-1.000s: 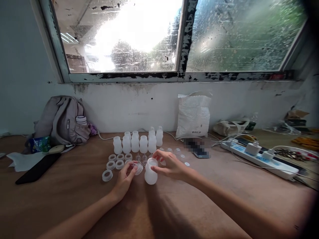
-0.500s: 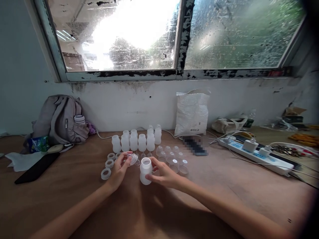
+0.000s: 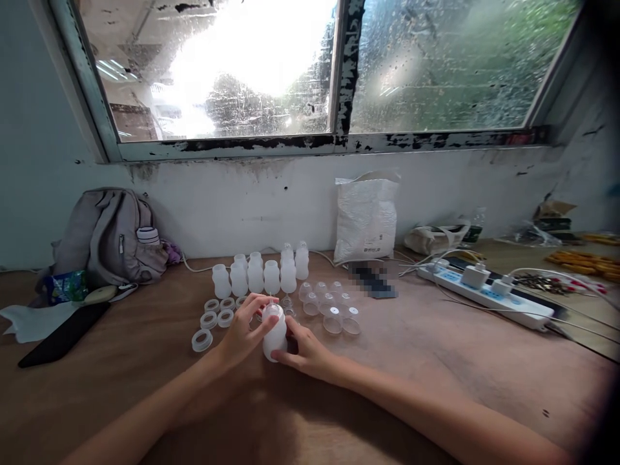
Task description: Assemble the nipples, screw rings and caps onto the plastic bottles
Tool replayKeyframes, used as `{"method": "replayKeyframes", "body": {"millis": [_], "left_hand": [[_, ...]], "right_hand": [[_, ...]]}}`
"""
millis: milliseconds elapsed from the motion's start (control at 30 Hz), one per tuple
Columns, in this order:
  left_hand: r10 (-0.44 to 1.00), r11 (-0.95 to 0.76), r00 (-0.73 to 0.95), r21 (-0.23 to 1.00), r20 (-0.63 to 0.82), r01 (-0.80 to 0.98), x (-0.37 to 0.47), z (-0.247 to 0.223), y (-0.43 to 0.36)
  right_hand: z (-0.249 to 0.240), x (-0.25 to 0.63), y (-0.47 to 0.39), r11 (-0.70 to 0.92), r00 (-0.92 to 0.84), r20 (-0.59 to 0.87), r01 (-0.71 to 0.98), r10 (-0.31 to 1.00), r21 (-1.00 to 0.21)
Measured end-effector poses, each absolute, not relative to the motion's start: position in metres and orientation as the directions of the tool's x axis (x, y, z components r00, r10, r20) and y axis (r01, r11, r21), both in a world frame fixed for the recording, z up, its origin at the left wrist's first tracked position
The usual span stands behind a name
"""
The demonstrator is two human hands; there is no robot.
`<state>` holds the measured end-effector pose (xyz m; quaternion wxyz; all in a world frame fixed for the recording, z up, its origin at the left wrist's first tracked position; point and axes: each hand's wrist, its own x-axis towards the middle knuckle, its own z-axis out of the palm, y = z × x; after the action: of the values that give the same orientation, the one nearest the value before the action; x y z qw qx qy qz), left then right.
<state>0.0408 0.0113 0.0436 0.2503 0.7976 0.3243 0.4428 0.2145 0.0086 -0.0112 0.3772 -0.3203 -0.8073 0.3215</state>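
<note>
White wall [image 3: 252, 194] fills the background beneath a window [image 3: 387, 71] of 2 panes, its frame patched with black where the paint is flaked. Against the wall runs a brown tabletop [image 3: 460, 381].

Near the tabletop's middle, the bottle [image 3: 276, 337] is held between 2 hands, roughly upright; whether its base touches the surface I cannot tell. The left hand [image 3: 242, 332] is at the upper end, its grip pinching the pale top [image 3: 274, 310], thumb on the near side and fingers behind. The right hand [image 3: 310, 352] has its grip closed around the lower body from the right, thumb low on the near face; its other fingers are partly hidden.

Behind the hands, frosted bottles [image 3: 255, 274] stand close together. To the left of the bottle lie pale rings [image 3: 202, 349], flat on the tabletop; to the right sit clear domed caps [image 3: 332, 321].

Farther left, a grey backpack [image 3: 104, 226] leans by the wall, with a blue-green packet [image 3: 65, 286] before it and a black slab [image 3: 65, 336] nearer. At the right, a white bag [image 3: 365, 219] stands upright behind a partly blurred phone [image 3: 386, 292], and a power strip [image 3: 513, 308] carries 2 chargers [image 3: 475, 276].
</note>
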Motion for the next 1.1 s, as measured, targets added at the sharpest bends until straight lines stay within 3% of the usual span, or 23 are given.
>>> {"method": "replayKeyframes", "body": {"millis": [233,333,433,667,800,900,1100], "left_hand": [[0.787,-0.538,0.373,0.843,0.492,0.023,0.038,-0.005,0.019],[0.813,-0.473,0.355,0.879,0.461,-0.058,0.039,-0.010,0.020],[0.800,-0.367,0.441,0.913,0.407,-0.178,0.040,-0.006,0.018],[0.806,-0.241,0.541,0.968,0.240,-0.070,0.044,0.000,0.015],[0.752,-0.192,0.620,0.974,0.224,-0.118,0.041,0.006,0.009],[0.757,-0.051,0.633,0.980,0.162,-0.191,0.039,0.007,0.004],[0.741,0.260,0.671,0.933,-0.027,-0.249,0.038,0.002,0.003]], "right_hand": [[-0.003,0.215,0.006,0.602,-0.564,0.408,0.208,0.718,-0.771],[0.010,0.219,0.005,0.614,-0.602,0.417,0.160,0.681,-0.773],[0.026,0.224,0.005,0.645,-0.545,0.468,0.188,0.696,-0.740],[0.049,0.228,0.003,0.670,-0.520,0.498,0.214,0.694,-0.711],[0.051,0.227,0.004,0.547,-0.490,0.450,0.067,0.746,-0.835],[0.050,0.229,0.010,0.357,-0.479,0.348,-0.076,0.806,-0.931],[0.051,0.236,0.019,0.077,-0.590,0.127,-0.110,0.797,-0.991]]}}
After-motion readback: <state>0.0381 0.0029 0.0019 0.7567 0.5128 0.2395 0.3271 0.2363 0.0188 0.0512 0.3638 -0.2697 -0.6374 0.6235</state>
